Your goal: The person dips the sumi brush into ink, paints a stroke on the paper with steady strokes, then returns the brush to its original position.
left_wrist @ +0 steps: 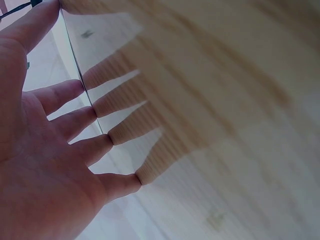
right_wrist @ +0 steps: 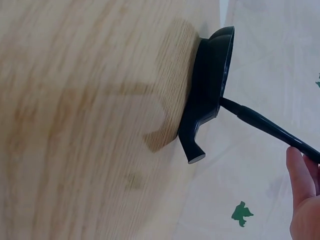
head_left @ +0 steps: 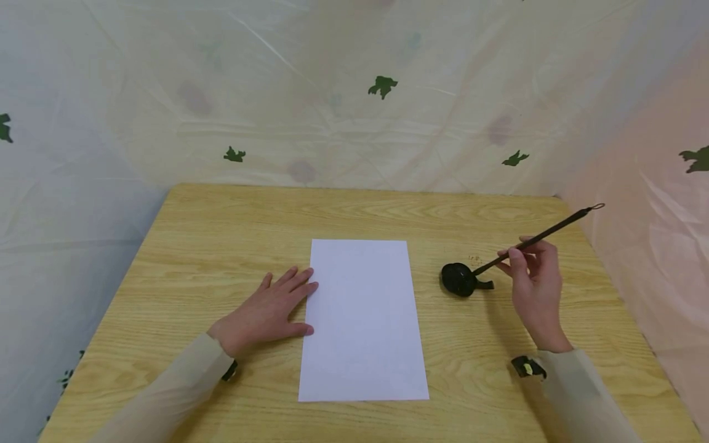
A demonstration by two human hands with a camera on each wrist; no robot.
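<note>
The right hand [head_left: 538,289] pinches a calligraphy brush [head_left: 545,235], light and stiff, I'd guess, best held mid-handle; the left hand [head_left: 266,314], fingers spread, touches white paper [head_left: 362,320].

You can read no text, label, brand, number or sign in any of the three views. The small yellowish patch on the dark wrist device [head_left: 520,365], at the lower right of the head view, is too small for you to make out.
</note>
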